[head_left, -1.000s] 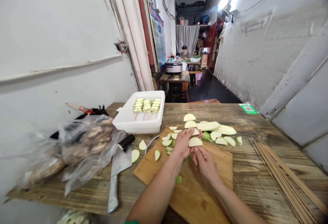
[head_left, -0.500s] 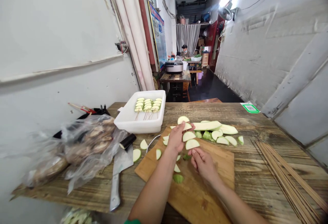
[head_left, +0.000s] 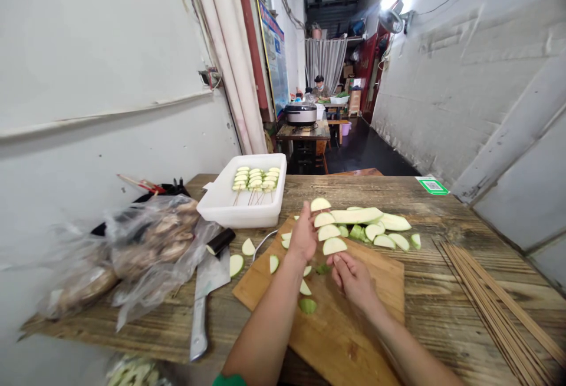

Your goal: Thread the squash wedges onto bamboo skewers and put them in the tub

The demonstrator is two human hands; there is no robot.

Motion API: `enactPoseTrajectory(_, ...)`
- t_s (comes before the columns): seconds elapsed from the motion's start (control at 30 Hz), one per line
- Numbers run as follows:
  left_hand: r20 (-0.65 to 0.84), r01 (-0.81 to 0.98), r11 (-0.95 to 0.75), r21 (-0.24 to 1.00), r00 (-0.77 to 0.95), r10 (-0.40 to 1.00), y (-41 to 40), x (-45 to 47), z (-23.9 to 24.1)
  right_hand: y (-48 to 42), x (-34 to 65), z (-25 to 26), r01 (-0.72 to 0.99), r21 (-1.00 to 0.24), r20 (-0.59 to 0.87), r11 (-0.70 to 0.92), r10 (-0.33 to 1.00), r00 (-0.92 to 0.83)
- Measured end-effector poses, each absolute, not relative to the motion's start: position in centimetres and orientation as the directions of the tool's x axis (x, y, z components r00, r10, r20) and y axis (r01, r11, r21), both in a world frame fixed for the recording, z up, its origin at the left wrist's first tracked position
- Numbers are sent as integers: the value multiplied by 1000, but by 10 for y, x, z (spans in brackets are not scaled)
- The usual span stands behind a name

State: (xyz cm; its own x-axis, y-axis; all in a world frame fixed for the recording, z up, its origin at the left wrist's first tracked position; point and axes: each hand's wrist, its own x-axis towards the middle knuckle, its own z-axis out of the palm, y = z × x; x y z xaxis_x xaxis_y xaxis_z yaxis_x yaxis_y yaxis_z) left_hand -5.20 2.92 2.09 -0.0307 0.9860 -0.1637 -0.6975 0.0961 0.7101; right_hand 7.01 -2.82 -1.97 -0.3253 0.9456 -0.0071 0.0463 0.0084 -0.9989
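Over the wooden cutting board point(head_left: 354, 333), my right hand point(head_left: 352, 279) is closed in a pinch at the near end of a row of pale green vegetable slices point(head_left: 329, 232). The slices line up away from me as if threaded on a skewer, but the stick itself is too thin to see. My left hand point(head_left: 303, 236) is beside the row on its left, with fingers curled round the slice point(head_left: 324, 219) near the far end. More cut slices point(head_left: 384, 233) and long strips lie at the board's far right, and small pieces point(head_left: 307, 305) lie between my arms.
A white tray point(head_left: 221, 212) holds finished skewers point(head_left: 256, 180) at the back left. A cleaver point(head_left: 204, 294) and plastic bags point(head_left: 132, 250) lie to the left. Bare bamboo skewers point(head_left: 490, 297) lie to the right. Far down the corridor a person sits behind a table with a cooker point(head_left: 300, 114).
The row of slices has grown longer and now stretches away from me. My left hand moved from the near slice to the far end of the row. My right hand stayed put.
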Motion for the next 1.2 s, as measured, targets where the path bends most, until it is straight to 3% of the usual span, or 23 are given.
enactPoseTrajectory(0.17,-125,-724,-24,689,-151,980,34,-74,21,-33,66,-16,76,-996,-67,-39,909,-411)
enactPoseTrajectory(1.2,-109,-736,-9,677,-113,988,36,-63,9,-33,65,-24,55,-998,-48,-29,924,-378)
